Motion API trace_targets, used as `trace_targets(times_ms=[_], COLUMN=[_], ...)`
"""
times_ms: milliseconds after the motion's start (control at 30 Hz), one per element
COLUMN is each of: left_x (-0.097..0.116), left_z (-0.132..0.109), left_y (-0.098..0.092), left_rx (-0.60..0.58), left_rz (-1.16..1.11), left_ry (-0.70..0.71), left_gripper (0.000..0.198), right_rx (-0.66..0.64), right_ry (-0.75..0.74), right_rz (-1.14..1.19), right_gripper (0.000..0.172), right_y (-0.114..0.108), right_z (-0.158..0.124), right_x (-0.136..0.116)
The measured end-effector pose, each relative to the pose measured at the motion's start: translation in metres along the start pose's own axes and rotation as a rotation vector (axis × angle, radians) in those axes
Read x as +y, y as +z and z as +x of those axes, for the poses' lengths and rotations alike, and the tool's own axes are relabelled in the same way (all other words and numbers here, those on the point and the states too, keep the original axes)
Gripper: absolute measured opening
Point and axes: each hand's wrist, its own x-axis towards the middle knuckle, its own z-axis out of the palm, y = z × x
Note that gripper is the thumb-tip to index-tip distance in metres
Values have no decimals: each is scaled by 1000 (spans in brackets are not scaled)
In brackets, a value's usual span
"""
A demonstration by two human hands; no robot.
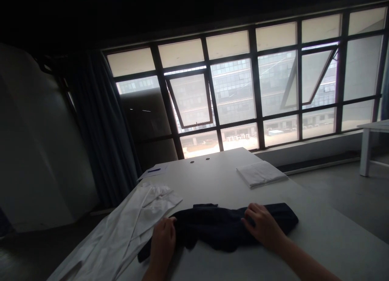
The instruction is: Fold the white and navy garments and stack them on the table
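Observation:
A dark navy garment [212, 224] lies bunched lengthwise across the near part of the white table. At its left end, my left hand [164, 236] has its fingers closed on the cloth. Toward its right end, my right hand [261, 222] grips the fabric with curled fingers. A small dark fold [205, 205] sticks out behind the garment's middle. The garment's ends extend past both hands, and its lower edge hangs unevenly toward me. What kind of garment it is I cannot tell.
White garments [130, 224] lie loosely spread along the left side of the table [194, 179]. A folded white cloth [261, 173] sits at the right. Farther back on the left is paper with a pen [154, 170]. Another white table [366, 147] stands by the windows.

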Motion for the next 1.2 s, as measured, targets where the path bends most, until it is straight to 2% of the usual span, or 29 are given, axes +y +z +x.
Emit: trace_targets(times_ms=[100, 133, 200, 233, 267, 333, 400, 500, 567, 633, 700, 800, 833, 900, 933, 1000, 1100, 1200], left_x=[28, 36, 45, 46, 44, 36, 27, 18, 17, 17, 18, 16, 14, 8, 3, -6, -16, -18], left_z=[-9, -12, -16, -16, -15, -12, -8, -5, -5, -5, -4, -1, 0, 2, 4, 6, 7, 6], left_y=[5, 7, 11, 13, 15, 18, 19, 18, 16, 15, 13, 10, 9, 4, 1, -5, -12, -16], left_rx=[-112, -155, -215, -234, -251, -261, -239, -185, -146, -96, -49, -9, -2, 8, 13, 33, 78, 130], left_rz=[-155, -171, -174, -168, -160, -147, -144, -174, -194, -166, -93, -2, 15, 48, 67, 100, 117, 93], left_ry=[177, 204, 214, 200, 178, 125, 80, 43, 34, 45, 71, 111, 118, 123, 117, 86, 13, -39], left_gripper=[21, 31, 52, 53, 47, 28, 16, 28, 35, 40, 44, 47, 48, 49, 50, 51, 50, 47], right_rx=[-173, -202, -227, -227, -216, -147, -19, 177, 210, 116, -50, -216, -235, -240, -225, -159, 35, 222], right_ry=[-21, -18, -3, 2, 5, 13, 35, 77, 88, 83, 51, -25, -37, -28, -11, 32, 109, 151], right_rz=[67, 75, 85, 88, 90, 79, 46, 5, 22, 64, 98, 82, 54, -9, -34, -48, -25, -21], right_gripper=[30, 31, 16, 8, 12, 22, 26, 30, 31, 31, 31, 37, 33, 13, 3, 12, 19, 28], right_y=[6, 8, 12, 13, 14, 14, 13, 7, 2, -3, -1, 13, 19, 30, 33, 33, 22, 8], right_z=[-7, -8, -7, -6, -4, 0, 3, 6, 5, 1, -4, -11, -12, -10, -9, -4, 2, 3], right_x=[-12, -14, -13, -10, -7, 2, 13, 27, 28, 19, 0, -32, -39, -42, -38, -23, 7, 27])
